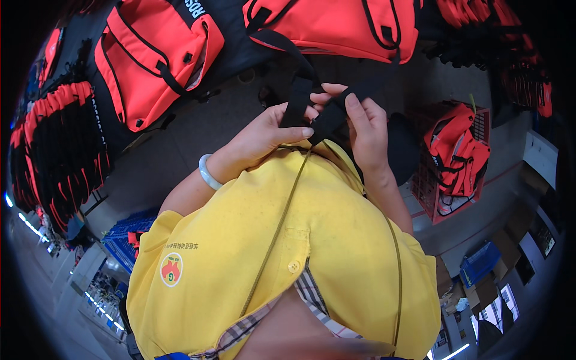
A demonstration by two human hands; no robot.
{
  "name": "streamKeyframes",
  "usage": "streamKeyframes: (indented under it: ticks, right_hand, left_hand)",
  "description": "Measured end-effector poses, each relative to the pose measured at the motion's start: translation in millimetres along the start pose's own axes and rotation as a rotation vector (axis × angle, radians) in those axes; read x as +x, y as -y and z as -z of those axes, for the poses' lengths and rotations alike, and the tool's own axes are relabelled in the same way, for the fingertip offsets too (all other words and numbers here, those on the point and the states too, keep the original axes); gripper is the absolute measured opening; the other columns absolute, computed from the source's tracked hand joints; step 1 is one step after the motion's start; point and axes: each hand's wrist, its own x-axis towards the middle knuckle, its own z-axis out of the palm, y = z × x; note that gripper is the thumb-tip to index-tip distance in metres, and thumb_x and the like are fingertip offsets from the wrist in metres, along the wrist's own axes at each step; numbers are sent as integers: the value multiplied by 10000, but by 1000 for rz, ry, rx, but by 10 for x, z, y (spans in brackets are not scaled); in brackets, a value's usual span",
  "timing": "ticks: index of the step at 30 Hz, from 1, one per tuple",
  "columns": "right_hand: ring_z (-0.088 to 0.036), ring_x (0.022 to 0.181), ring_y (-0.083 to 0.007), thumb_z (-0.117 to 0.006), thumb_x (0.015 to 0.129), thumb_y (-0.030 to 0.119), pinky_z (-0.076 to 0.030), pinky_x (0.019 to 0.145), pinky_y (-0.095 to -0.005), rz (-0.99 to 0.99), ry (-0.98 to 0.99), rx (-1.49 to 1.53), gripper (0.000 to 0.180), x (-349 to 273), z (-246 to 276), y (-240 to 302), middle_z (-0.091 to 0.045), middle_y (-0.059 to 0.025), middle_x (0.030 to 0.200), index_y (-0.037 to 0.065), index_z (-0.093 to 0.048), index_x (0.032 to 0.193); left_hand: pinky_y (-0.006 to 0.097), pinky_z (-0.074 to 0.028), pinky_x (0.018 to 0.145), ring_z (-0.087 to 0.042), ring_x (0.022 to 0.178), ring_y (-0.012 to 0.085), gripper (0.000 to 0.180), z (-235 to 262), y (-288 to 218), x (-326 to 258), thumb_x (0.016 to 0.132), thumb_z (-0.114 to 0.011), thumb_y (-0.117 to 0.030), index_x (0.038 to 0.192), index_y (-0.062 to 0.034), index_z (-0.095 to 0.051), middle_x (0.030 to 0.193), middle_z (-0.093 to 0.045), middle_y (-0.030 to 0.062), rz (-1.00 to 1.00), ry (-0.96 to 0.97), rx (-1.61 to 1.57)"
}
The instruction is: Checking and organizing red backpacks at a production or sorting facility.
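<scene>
In front of my yellow shirt, both hands work on a black webbing strap. My left hand, with a pale bangle at its wrist, pinches one length of it between thumb and fingers. My right hand grips another part just to the right, thumb pressed on top. The strap runs up to a red bag with black trim at the far edge of the view. Where the two lengths meet, dark material overlaps, and I cannot make out any buckle there.
Another red bag lies at the far left on a dark surface. Stacked red and black pieces hang at the left. A red crate holding red bags stands to the right. Blue crates sit at the lower left.
</scene>
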Motion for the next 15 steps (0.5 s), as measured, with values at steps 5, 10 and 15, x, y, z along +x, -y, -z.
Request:
streamKeyframes:
  ticks: [5,10,15]
  right_hand:
    - [-661,904,-166,-426,1030,260,-519,840,-284,-60,-32,-29,384,39,24,-48,-677,-170,1025,-76,-588,1119]
    - [-620,739,-120,-460,1014,287,-489,686,-255,2,-279,103,301,122,294,-462,-664,-65,851,25,-607,992]
    - [-628,758,-164,-600,870,346,-501,700,-313,-256,64,-749,367,350,927,-1640,-649,-84,838,35,-595,1066]
  left_hand:
    - [275,-474,887,-586,958,95,222,-4,-46,-29,861,-654,-8,1076,-46,-611,1071,-596,4,24,15,-17]
    - [252,-479,817,-589,865,85,259,100,-33,-46,867,-657,-36,1115,-42,-583,979,-614,12,94,7,-63]
    - [245,-489,799,-599,838,79,276,150,-12,-24,870,-659,-46,1129,-50,-565,945,-623,15,93,47,-84]
